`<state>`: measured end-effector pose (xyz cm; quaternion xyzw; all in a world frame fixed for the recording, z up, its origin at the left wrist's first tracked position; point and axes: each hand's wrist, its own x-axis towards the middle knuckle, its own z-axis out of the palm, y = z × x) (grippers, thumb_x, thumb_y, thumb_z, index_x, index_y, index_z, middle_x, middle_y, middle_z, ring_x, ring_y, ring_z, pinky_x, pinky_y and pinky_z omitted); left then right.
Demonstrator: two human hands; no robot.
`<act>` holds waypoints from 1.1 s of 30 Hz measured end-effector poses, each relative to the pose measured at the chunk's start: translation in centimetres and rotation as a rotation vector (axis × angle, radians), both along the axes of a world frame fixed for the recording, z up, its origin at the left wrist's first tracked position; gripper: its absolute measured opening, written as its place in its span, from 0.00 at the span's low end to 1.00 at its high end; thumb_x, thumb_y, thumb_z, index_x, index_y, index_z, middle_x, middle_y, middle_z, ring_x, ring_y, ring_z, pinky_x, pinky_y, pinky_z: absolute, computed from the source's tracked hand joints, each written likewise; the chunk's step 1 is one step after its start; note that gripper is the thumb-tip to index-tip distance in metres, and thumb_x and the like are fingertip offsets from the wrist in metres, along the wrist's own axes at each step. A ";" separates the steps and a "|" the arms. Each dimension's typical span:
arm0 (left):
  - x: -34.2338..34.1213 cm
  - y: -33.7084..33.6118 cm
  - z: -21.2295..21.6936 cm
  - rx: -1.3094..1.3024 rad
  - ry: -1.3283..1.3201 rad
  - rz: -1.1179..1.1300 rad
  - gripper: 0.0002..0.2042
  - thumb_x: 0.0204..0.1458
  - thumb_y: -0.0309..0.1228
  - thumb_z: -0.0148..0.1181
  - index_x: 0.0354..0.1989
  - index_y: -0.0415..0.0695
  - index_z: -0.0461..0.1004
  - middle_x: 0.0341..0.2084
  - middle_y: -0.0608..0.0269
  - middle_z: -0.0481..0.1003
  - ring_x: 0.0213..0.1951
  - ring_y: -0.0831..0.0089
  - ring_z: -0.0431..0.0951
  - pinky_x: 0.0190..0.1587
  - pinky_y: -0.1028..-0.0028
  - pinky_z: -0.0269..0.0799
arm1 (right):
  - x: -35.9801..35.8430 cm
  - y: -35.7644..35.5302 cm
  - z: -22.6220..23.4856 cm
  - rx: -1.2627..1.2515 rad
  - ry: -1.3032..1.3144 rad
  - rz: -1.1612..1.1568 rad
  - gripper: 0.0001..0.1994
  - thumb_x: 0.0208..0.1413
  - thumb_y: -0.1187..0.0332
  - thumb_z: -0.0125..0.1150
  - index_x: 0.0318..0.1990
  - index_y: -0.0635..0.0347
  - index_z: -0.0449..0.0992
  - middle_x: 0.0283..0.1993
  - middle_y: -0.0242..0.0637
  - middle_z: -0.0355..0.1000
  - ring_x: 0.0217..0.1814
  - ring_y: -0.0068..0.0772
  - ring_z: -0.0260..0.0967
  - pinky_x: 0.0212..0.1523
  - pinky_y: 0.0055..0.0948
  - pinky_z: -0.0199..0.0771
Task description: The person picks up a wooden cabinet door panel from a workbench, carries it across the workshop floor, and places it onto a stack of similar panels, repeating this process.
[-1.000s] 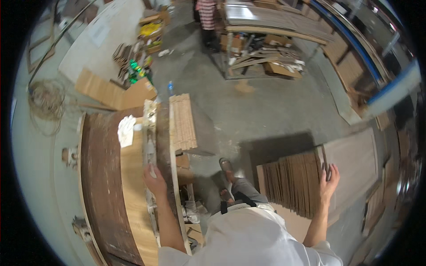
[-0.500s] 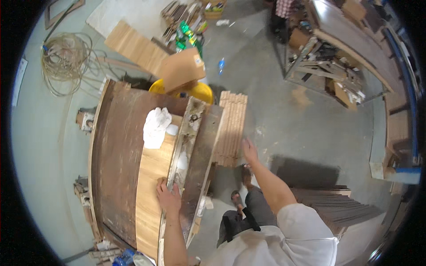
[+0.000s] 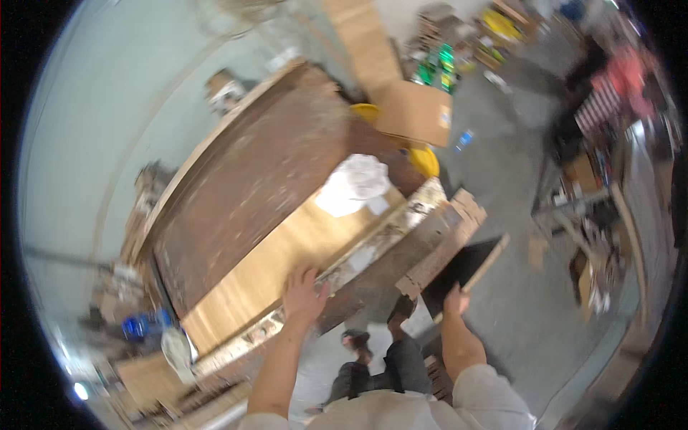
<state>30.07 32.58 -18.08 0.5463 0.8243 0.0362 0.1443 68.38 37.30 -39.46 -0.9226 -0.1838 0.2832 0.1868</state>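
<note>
My left hand (image 3: 304, 295) lies with its fingers spread on the near edge of a long light wood-grain board (image 3: 265, 269). That board rests on a brown bench top (image 3: 251, 158), along a stained, pale-spattered rail (image 3: 365, 247). My right hand (image 3: 455, 297), off to the right of the bench, is closed on the edge of a board (image 3: 489, 261) with a pale narrow edge and a dark face, tilted above the floor. A crumpled white cloth (image 3: 352, 188) sits at the far end of the wood-grain board. Motion blurs part of the view.
A stack of brown strips (image 3: 444, 247) stands against the bench's right side. Beyond the bench, a cardboard box (image 3: 416, 111) leans over a yellow tub (image 3: 424, 161). A blue bottle (image 3: 464, 140) lies on the floor. Another person (image 3: 609, 93) is at the far right, near a shelf with scraps.
My right hand, previously bare and reaching out over the floor, now grips a board. The whole view has turned, swinging the bench diagonal. My left hand stays on the wood-grain board.
</note>
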 end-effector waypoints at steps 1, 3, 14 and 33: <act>0.3 0.3 0.5 -0.044 -0.048 -0.033 0.24 0.58 0.46 0.58 0.60 0.47 0.70 0.64 0.58 0.64 0.65 0.53 0.63 0.68 0.56 0.58 | 2.6 -1.6 -2.8 0.023 -0.132 -0.070 0.23 0.60 0.54 0.63 0.49 0.68 0.77 0.43 0.51 0.79 0.42 0.51 0.78 0.46 0.48 0.77; -1.0 -1.7 0.7 -0.019 -0.026 0.011 0.25 0.59 0.47 0.56 0.61 0.48 0.70 0.64 0.59 0.64 0.66 0.54 0.62 0.67 0.55 0.58 | 3.2 -3.4 -0.6 0.010 0.001 -0.081 0.23 0.60 0.55 0.63 0.49 0.70 0.78 0.45 0.51 0.79 0.44 0.49 0.78 0.47 0.44 0.77; -2.3 -5.6 -1.1 0.312 -0.306 0.040 0.29 0.62 0.56 0.49 0.61 0.46 0.70 0.64 0.54 0.65 0.68 0.55 0.59 0.69 0.48 0.46 | 10.5 -19.2 21.5 0.673 -0.064 0.397 0.22 0.58 0.61 0.67 0.51 0.72 0.76 0.44 0.49 0.77 0.44 0.40 0.70 0.48 0.40 0.70; -11.8 -12.1 8.0 0.850 -1.772 0.619 0.35 0.66 0.59 0.41 0.65 0.38 0.65 0.66 0.51 0.64 0.66 0.62 0.65 0.68 0.63 0.58 | 0.7 -27.7 45.1 1.349 0.140 0.136 0.35 0.62 0.56 0.61 0.70 0.68 0.58 0.71 0.51 0.59 0.70 0.47 0.56 0.69 0.46 0.56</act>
